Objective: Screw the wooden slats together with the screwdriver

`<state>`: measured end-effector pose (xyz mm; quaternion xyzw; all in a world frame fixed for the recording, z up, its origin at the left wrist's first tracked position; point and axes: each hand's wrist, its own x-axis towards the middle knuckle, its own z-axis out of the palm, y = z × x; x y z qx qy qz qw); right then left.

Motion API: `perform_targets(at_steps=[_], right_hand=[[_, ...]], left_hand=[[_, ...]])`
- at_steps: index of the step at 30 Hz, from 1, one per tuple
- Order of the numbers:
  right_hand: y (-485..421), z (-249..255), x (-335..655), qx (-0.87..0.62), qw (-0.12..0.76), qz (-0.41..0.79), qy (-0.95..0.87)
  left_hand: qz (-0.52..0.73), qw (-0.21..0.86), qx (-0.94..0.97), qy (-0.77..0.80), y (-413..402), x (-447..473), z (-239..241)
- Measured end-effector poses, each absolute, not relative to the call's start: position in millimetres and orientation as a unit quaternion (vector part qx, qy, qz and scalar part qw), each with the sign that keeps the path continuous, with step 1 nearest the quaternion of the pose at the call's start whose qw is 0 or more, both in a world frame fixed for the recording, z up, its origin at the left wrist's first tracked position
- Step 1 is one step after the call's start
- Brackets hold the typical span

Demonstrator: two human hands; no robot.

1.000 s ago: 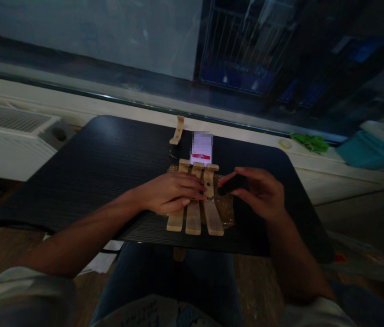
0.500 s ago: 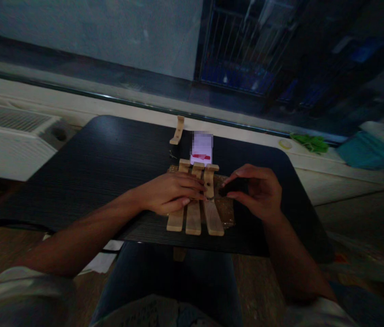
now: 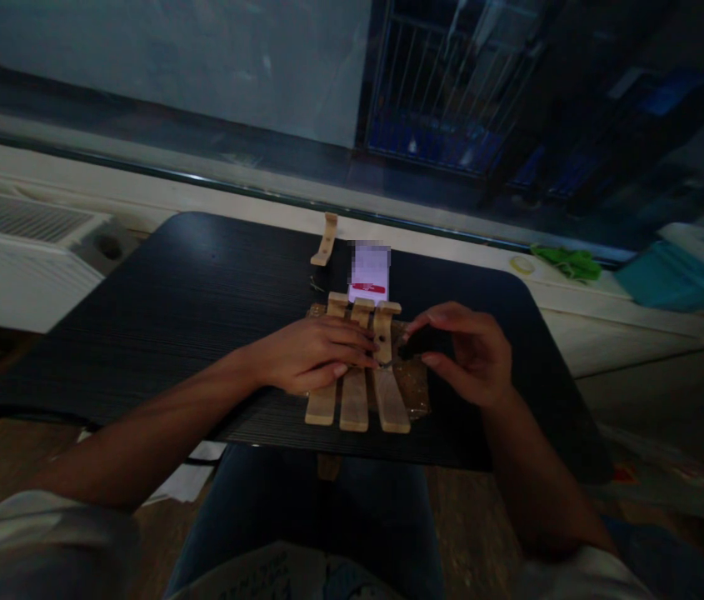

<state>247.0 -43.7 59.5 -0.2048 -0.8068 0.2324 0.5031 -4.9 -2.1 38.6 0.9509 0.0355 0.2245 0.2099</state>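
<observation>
Rightmost strip between the hands, long axis running away

Pale wooden hook-ended strip (image 3: 391, 393) on brown wrapped slab (image 3: 415, 393). Left hand (image 3: 309, 354) nearer: open, flat, hiding middles of two like strips (image 3: 354, 404), fingertips by its left edge. Right hand (image 3: 473, 354) curled just rightward; shadowed, grip can't be told, possibly something dark.

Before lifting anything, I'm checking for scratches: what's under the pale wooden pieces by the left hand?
A shiny brown pad shows on either side of the wooden pieces; they cover what's directly beneath.
</observation>
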Motion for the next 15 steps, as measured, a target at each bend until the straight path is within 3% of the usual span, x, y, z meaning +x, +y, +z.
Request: perform_targets(at_steps=[6,15], right_hand=[[-48.8,60.2,249.7,-0.221,0.484,0.300,-0.792],[-46.9,53.5,249.2,-0.269,0.525,0.270,-0.761]], left_hand=[[0.220,0.212,0.951,0.041,-2.2,-5.1,37.9],[0.221,0.212,0.951,0.039,-2.3,-4.9,38.1]])
